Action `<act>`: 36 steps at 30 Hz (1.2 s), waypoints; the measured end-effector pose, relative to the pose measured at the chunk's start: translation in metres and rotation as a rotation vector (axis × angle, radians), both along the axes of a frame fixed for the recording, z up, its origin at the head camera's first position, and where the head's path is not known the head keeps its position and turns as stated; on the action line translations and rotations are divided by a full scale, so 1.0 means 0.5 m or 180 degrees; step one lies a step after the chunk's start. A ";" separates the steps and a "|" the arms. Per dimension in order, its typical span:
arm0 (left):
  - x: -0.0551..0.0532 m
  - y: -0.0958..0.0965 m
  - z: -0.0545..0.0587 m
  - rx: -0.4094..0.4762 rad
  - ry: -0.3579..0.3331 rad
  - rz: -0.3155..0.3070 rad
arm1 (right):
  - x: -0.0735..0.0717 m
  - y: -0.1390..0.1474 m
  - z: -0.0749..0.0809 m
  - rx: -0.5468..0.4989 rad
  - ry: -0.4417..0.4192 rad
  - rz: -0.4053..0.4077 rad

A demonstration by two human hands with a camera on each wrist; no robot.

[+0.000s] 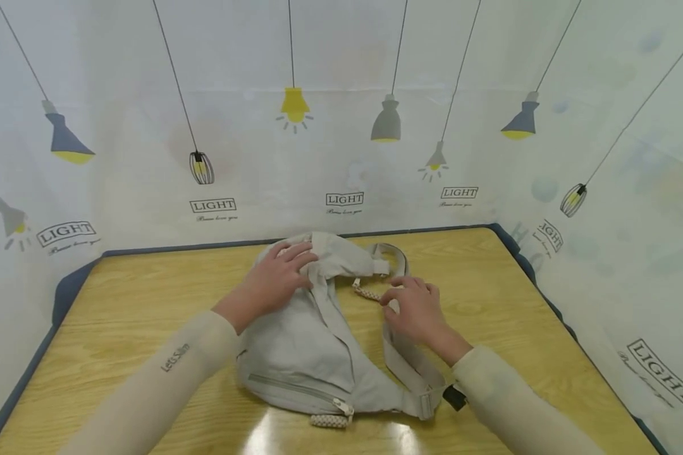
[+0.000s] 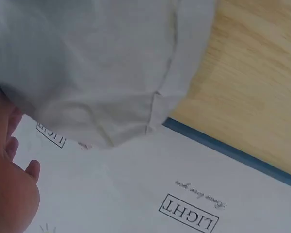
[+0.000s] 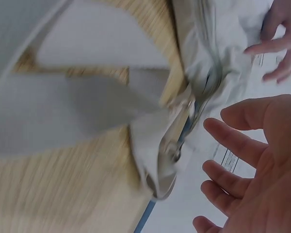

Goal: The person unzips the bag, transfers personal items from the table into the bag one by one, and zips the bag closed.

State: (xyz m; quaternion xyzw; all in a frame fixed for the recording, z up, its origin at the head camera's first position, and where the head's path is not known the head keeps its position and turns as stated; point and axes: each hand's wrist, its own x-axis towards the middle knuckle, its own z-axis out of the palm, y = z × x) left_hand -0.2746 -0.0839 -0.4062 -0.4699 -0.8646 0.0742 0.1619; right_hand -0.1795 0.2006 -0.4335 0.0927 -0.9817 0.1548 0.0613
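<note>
A light grey sling bag (image 1: 296,341) lies on the wooden table, its zipper (image 1: 296,388) towards the near side. My left hand (image 1: 276,275) is over the bag's upper part, fingers spread; whether it touches the cloth is unclear. In the left wrist view, part of that hand (image 2: 12,179) shows beside the pale cloth (image 2: 102,58). Beside the bag's strap (image 1: 401,357) is my right hand (image 1: 418,309), close to a patterned zipper pull (image 1: 367,293). The right wrist view shows this hand (image 3: 262,165) with fingers apart and holding nothing, the strap (image 3: 63,111) blurred at left.
A second patterned pull (image 1: 328,421) hangs at the bag's near edge. A black tab (image 1: 454,397) is by the right sleeve. White sheets (image 1: 341,158) printed with lamps stand around the table (image 1: 159,284), which has a dark blue edge (image 1: 205,246).
</note>
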 end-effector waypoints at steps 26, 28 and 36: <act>0.039 -0.072 0.039 -0.1496 -0.0059 0.0131 | -0.019 0.102 -0.035 -0.0212 -0.0341 -0.0282; 0.043 -0.079 0.035 -0.1505 -0.0158 0.0189 | -0.020 0.101 -0.033 -0.0213 -0.0356 -0.0303; 0.045 -0.087 0.014 -0.1420 -0.0540 0.0393 | -0.040 0.108 -0.031 -0.0209 -0.0306 -0.0329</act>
